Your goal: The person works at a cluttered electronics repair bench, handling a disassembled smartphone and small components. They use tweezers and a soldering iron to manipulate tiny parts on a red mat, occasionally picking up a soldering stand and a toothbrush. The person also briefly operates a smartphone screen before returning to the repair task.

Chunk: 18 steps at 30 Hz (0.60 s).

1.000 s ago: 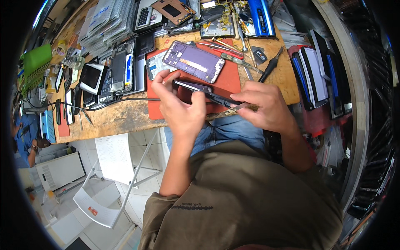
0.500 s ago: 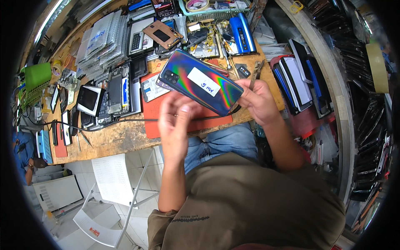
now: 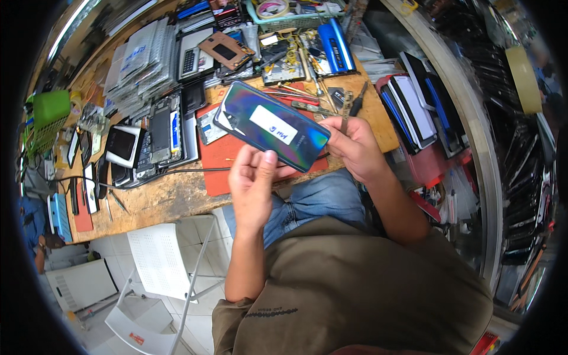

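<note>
A smartphone (image 3: 303, 141) with a glossy, iridescent dark back and a white handwritten label (image 3: 273, 125) is held tilted above the bench. At its right end, my right hand (image 3: 353, 148) pinches it between thumb and fingers. My left hand (image 3: 253, 183) is closed at the lower edge, thumb up and fingers partly hidden behind the phone. A bright patch shows at the camera corner; whether it is glare or an opening I cannot make out. Below lies a red-orange mat (image 3: 216, 177), with an opened phone part (image 3: 208, 127) at its upper left.
Opened devices (image 3: 160, 136) and stacked bubble-wrap packets (image 3: 139, 59) crowd the bench's left. Screwdrivers and tweezers (image 3: 310, 97) lie beyond the phone, near a blue phone cover (image 3: 336, 47). A black cable (image 3: 148, 178) crosses the bench. A white folding chair (image 3: 160, 254) stands at the left front.
The phone has shifted slightly left and down, and its rainbow sheen has dimmed. My left hand has closed in on its lower edge; my right hand keeps its pinch.
</note>
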Tool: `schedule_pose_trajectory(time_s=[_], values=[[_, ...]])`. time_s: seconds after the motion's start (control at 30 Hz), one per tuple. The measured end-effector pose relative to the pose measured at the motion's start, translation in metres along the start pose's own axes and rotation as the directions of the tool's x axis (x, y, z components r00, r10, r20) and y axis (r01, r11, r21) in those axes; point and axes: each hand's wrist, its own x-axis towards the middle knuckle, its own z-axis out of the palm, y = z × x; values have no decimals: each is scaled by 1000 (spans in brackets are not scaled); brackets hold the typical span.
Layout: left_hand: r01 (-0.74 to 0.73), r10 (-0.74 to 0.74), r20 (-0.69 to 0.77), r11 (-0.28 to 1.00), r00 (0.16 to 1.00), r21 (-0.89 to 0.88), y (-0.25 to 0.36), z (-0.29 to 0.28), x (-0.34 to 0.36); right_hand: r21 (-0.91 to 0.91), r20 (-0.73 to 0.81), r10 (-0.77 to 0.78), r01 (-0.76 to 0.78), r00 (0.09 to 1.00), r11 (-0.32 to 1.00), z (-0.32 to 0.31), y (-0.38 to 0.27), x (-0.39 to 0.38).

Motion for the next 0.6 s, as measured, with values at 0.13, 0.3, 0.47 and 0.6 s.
schedule_pose_trajectory(time_s=[0.13,0.3,0.47,0.6], values=[[-245,303,-184,927,935,284,13,1,2,-4,16,61,-61,998,998,-6,-22,1],[-668,319,592,249,740,701,32,8,11,-404,88,-25,59,996,913,-1,-51,15],[-692,398,582,240,709,680,16,18,37,-617,128,-10,87,992,782,12,-65,49],[-636,516,435,319,738,703,6,19,47,-611,119,-141,184,983,770,26,-56,73]])
